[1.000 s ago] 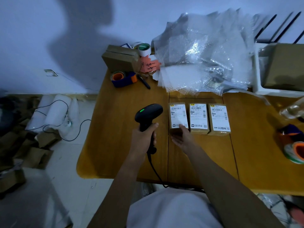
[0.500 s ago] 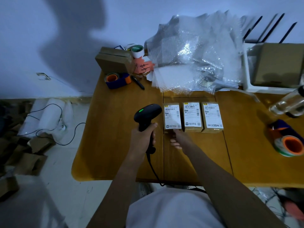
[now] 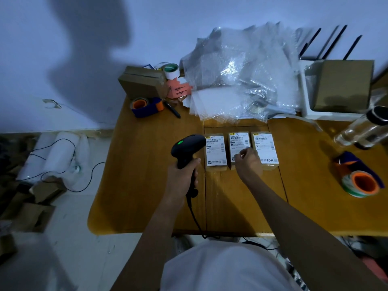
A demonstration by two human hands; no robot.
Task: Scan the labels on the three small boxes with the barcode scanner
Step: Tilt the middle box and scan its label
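Three small brown boxes with white shipping labels lie side by side on the wooden table (image 3: 147,185): the left box (image 3: 215,151), the middle box (image 3: 238,141) and the right box (image 3: 265,147). My left hand (image 3: 182,177) grips the handle of the black barcode scanner (image 3: 188,148), whose green light is on and whose head points at the left box. My right hand (image 3: 248,161) rests on the lower part of the middle box, fingers curled on its label. It covers the lower half of that label.
A pile of bubble wrap (image 3: 241,80) lies behind the boxes. A cardboard box (image 3: 142,82), a tape dispenser (image 3: 146,106) and a pen (image 3: 172,110) sit at the back left. At the right are a clear bottle (image 3: 361,129), another tape dispenser (image 3: 361,179) and a white tray (image 3: 306,97) holding a carton.
My right hand has moved right, from the near edge of the left box onto the middle box. The scanner stays in my left hand beside the left box.
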